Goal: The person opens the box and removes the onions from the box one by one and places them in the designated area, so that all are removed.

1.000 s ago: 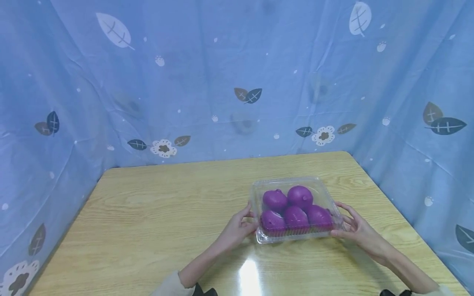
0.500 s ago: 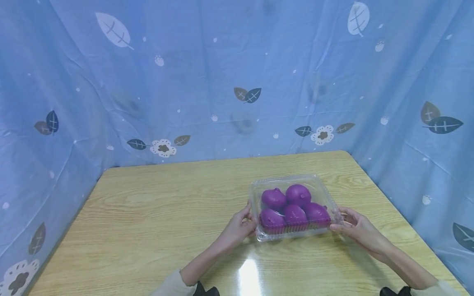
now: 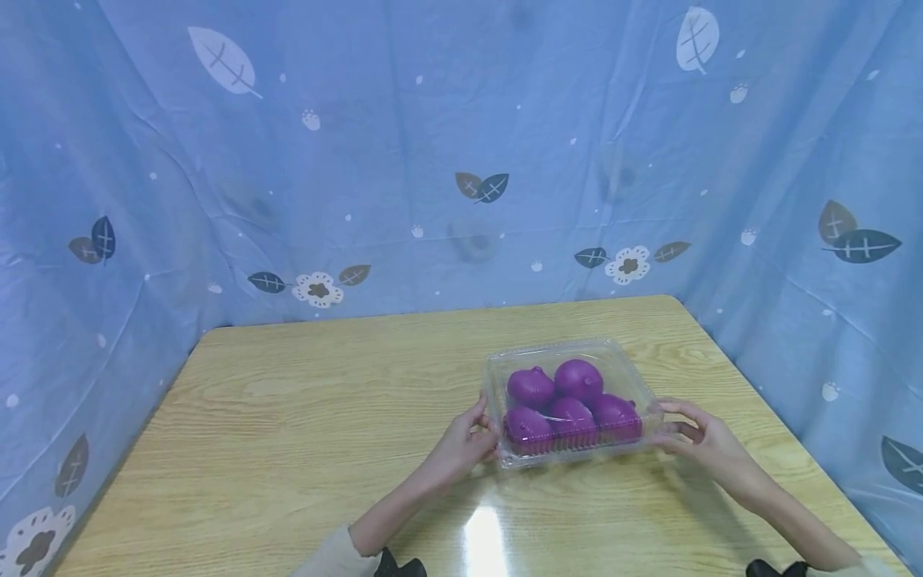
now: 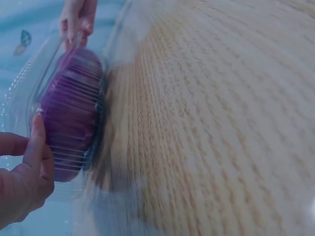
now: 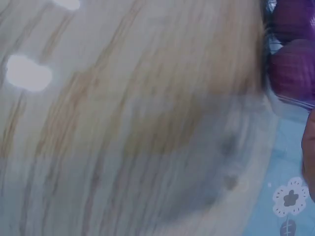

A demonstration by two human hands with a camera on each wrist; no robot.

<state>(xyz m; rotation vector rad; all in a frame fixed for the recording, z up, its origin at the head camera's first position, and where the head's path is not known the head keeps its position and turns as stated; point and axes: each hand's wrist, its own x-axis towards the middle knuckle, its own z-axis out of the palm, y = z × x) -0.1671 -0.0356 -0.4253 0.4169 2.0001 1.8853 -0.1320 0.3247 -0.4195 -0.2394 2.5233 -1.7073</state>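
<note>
A clear plastic clamshell box [image 3: 623,365] holds several round purple onions [image 3: 578,380], each with a small pointed tip where it shows. The box is right of the table's middle, its ribbed front wall facing me. My left hand [image 3: 461,449] grips its left edge, the thumb in front and a finger farther back. In the left wrist view that thumb [image 4: 35,142] lies against the clear rim. On the other side my right hand [image 3: 710,453] pinches the box's right corner between thumb and fingers. Only a sliver of the right hand [image 5: 308,152] shows in the right wrist view.
The wooden table [image 3: 310,401] has a bright glare patch near its front. A blue curtain [image 3: 404,120] with leaf and flower prints hangs behind the table and along both sides.
The box has shifted slightly left and away from me, both hands staying at its sides. The right hand's thumb has slid a little outward along the corner.
</note>
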